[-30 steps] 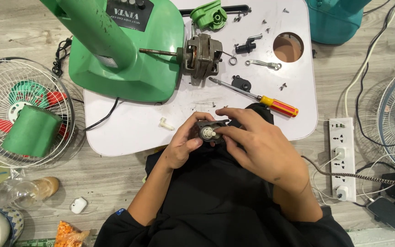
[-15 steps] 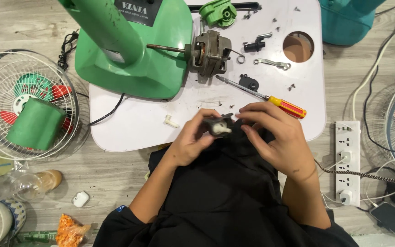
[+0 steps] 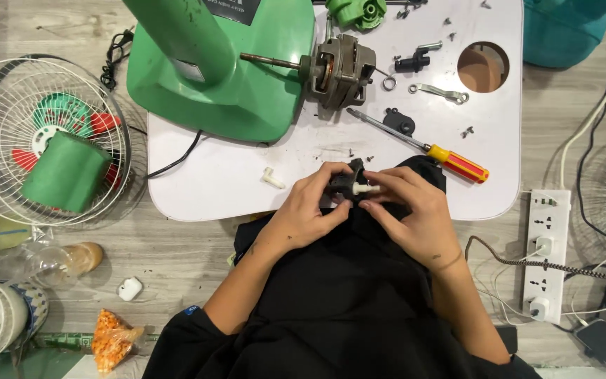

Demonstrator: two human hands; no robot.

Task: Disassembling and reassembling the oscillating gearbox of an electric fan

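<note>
Both hands meet over the near edge of a white board [image 3: 261, 189]. My left hand [image 3: 310, 207] grips a small black plastic part [image 3: 345, 184] with a short white shaft sticking out to the right. My right hand [image 3: 415, 214] pinches that same part from the right, fingertips at the white shaft. Just beyond the hands lie a screwdriver [image 3: 422, 146] with a yellow and red handle and a small white plastic peg [image 3: 272, 179]. A bare fan motor [image 3: 338, 70] sits on its shaft against the green fan base [image 3: 226, 77].
Small screws, a metal link [image 3: 438, 91] and black fittings [image 3: 412, 63] are scattered on the board, which has a round hole [image 3: 482, 67]. A wire fan guard [image 3: 43, 140] holding a green cover lies left. A power strip [image 3: 546, 253] with cables lies right.
The view has shifted, so the board sits higher in frame. Both hands stay on the black part, which has turned so its white shaft now points right.
</note>
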